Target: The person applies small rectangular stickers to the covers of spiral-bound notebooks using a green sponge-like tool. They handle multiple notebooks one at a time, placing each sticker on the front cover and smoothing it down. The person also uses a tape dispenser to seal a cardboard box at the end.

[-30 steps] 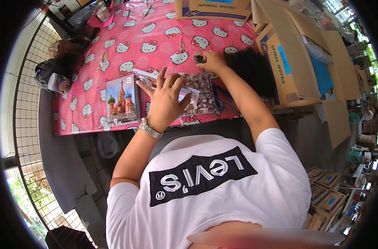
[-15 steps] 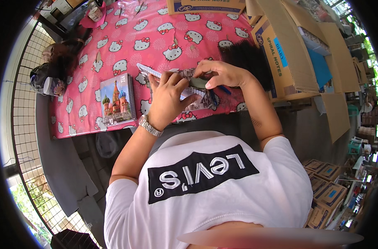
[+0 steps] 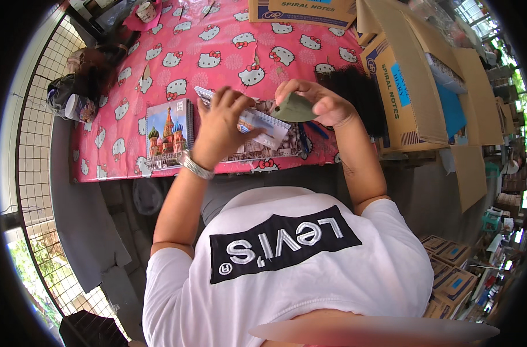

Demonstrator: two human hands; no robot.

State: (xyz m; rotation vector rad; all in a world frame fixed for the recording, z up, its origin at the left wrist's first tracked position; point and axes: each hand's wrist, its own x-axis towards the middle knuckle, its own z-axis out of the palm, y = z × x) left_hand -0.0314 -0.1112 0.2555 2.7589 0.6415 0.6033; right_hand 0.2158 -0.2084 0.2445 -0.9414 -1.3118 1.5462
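My right hand [image 3: 327, 107] pinches an olive-green, leaf-shaped flat piece [image 3: 296, 109] with a small dark hole near one end, held above the table. My left hand [image 3: 223, 118] lies over a narrow spiral-bound notebook [image 3: 267, 132], fingers apart, thumb along its pale cover; the fingertips are slightly blurred. Under that notebook is a sheet or cover with a grey printed picture [image 3: 240, 151]. Left of my left hand lies another spiral notebook [image 3: 169, 134] with colourful domes on its cover. A blue-handled tool [image 3: 318, 129] rests below my right hand, its kind unclear.
A pink patterned cloth [image 3: 208, 61] covers the table. Black bristle-like strands [image 3: 353, 92] lie at the right, beside open cardboard boxes [image 3: 399, 95]. Another box [image 3: 301, 13] stands at the back. Bags [image 3: 72, 87] and a white cup [image 3: 79, 107] are at the left edge.
My right hand has lifted the green piece off the notebook and turned it, so its broad face shows. My left hand has shifted slightly, and more of the notebook's cover is visible.
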